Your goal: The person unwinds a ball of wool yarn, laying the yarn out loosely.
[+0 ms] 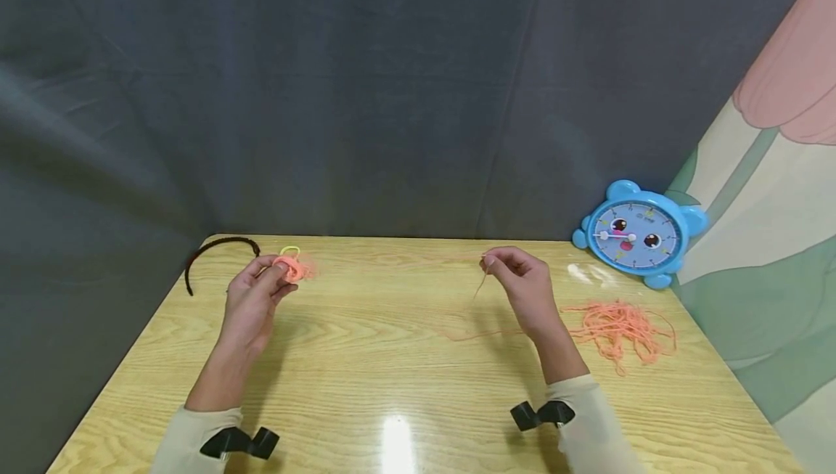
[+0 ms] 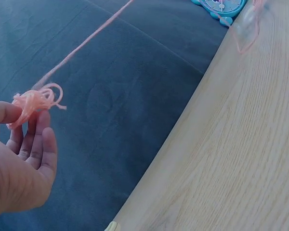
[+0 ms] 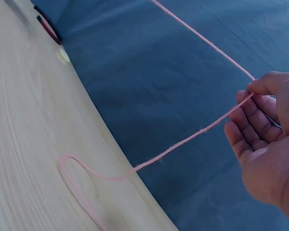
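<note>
Between thumb and fingers, my left hand point(image 1: 253, 296) pinches a small wound bundle of salmon-pink yarn point(image 2: 33, 103), above the table's left part. Small loops and a loose end stick out of the bundle. From it a strand point(image 2: 82, 45) runs off toward the right. My right hand point(image 1: 522, 289) pinches that strand point(image 3: 202, 38) between thumb and fingertips, well apart from the left hand. Below the right fingertips the yarn hangs in a slack line point(image 3: 168, 151) down to the table. A loose tangled heap of the same yarn point(image 1: 620, 332) lies right of the right forearm.
A blue bear-shaped clock point(image 1: 636, 234) leans at the table's back right corner. Near the back left corner lies a dark curved band point(image 1: 218, 242), with a pale yellow loop point(image 1: 290, 250) behind the left hand. A dark curtain point(image 1: 366, 96) hangs behind the wooden table point(image 1: 392, 358).
</note>
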`<state>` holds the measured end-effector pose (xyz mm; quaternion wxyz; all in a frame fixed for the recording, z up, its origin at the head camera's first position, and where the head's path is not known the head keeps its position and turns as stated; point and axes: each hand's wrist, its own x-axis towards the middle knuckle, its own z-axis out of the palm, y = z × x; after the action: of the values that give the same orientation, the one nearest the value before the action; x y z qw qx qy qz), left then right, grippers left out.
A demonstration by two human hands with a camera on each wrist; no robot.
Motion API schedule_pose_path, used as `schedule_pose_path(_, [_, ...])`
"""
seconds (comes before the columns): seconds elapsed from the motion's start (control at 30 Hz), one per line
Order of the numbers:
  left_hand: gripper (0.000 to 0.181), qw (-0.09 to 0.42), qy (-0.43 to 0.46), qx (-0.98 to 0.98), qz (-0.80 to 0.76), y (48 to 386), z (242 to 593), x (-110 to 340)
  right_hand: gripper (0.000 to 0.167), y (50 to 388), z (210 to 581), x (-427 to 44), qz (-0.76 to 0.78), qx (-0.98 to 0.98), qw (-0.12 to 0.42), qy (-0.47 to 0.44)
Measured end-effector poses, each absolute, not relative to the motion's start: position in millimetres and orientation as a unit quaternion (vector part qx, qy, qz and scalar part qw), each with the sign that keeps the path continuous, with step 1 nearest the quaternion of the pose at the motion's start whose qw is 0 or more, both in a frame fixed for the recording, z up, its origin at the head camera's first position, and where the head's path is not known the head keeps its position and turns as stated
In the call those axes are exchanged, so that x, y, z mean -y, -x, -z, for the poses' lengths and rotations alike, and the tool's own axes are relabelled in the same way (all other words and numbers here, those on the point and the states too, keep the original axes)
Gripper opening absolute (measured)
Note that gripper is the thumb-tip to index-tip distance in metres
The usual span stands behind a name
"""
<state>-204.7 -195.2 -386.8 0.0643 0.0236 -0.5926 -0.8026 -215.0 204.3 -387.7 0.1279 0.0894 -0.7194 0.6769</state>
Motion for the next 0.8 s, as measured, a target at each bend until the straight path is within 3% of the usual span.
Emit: schedule_pose_path(0.8, [0.006, 0.059, -0.005, 0.585, 0.809, 205.1, 387.5, 193.6, 0.011, 189.9, 371.6, -306.4, -0.740, 0.630, 0.233, -0.010])
